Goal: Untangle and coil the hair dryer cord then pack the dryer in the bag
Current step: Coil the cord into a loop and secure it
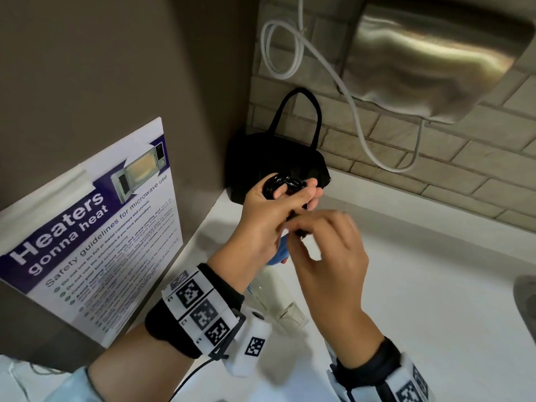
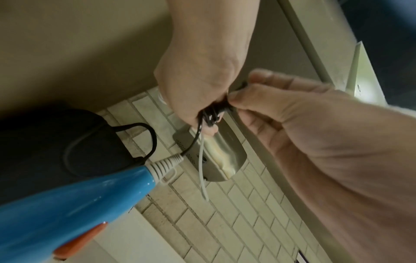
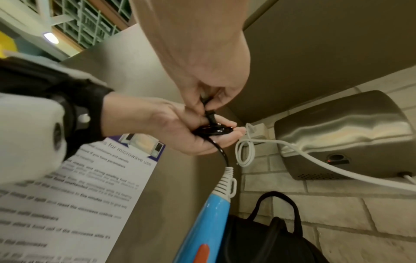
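My left hand (image 1: 290, 194) grips a small coil of glossy black cord (image 1: 282, 182) just in front of the black handbag (image 1: 272, 158), which stands in the counter's back corner. My right hand (image 1: 304, 230), blurred, pinches the cord's loose end close under the coil. In the right wrist view the right hand's fingers (image 3: 202, 99) squeeze a black end piece above the coil (image 3: 213, 130) lying in the left hand (image 3: 180, 131). The blue hair dryer (image 3: 209, 213) hangs below on the cord, with a white strain relief and an orange switch. It also shows in the left wrist view, dryer (image 2: 67, 204) beside the bag (image 2: 45, 151).
A steel hand dryer (image 1: 435, 59) is fixed to the tiled wall, and its white cable (image 1: 293, 50) loops down beside the bag. A microwave safety poster (image 1: 95, 233) leans at the left. The white counter (image 1: 435, 285) runs rightwards to a sink edge (image 1: 525, 297).
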The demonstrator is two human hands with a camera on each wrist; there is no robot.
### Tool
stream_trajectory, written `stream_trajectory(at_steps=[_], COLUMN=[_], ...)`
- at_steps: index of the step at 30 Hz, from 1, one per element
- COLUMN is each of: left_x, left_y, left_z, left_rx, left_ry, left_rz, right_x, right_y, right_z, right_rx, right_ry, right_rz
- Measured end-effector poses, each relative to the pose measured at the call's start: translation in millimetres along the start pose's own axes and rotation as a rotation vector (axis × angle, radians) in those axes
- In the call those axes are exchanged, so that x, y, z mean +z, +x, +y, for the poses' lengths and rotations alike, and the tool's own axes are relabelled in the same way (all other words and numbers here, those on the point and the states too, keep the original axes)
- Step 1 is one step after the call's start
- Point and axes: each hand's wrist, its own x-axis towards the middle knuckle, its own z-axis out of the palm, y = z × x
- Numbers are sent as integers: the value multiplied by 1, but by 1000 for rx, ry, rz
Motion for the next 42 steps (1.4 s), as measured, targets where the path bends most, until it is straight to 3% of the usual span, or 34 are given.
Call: stream_trajectory(at_steps=[4,10,13,19,24,27,32,34,38,42], left_x=[1,-6,-10,-2,-3,-6,-13,-11,-10,-28], left_y=[2,3,2,0,4,3,1,-2,-8,-2], left_z=[0,4,2,0,4,7,5,3,1,-6], left_rx=[-2,-79,-22,108,72,43,30,26,-29,-58], left_ry=[-64,-156,-155,-35,-7,-29,174,220,186,259], left_rz=[49,28,14,-3,-15,-16,-48,-95,-202,-153], right_x=[3,5,4,-1,6,-2,-22,-23,-20,-23], right_y=[-10,-8,-6,-13,-22,-17,8,16,19,14], right_z=[1,-1,-3,-17,-13,-16,-7,8,29,39], right_rx=[-115,31,25,-144,-163,-46,430,567,630,787], right_ry=[-28,22,2,-97,-160,-2,270,258,301,434], right_rz=[-4,-38,-13,54,-154,-265,-111,-231,-444,-387])
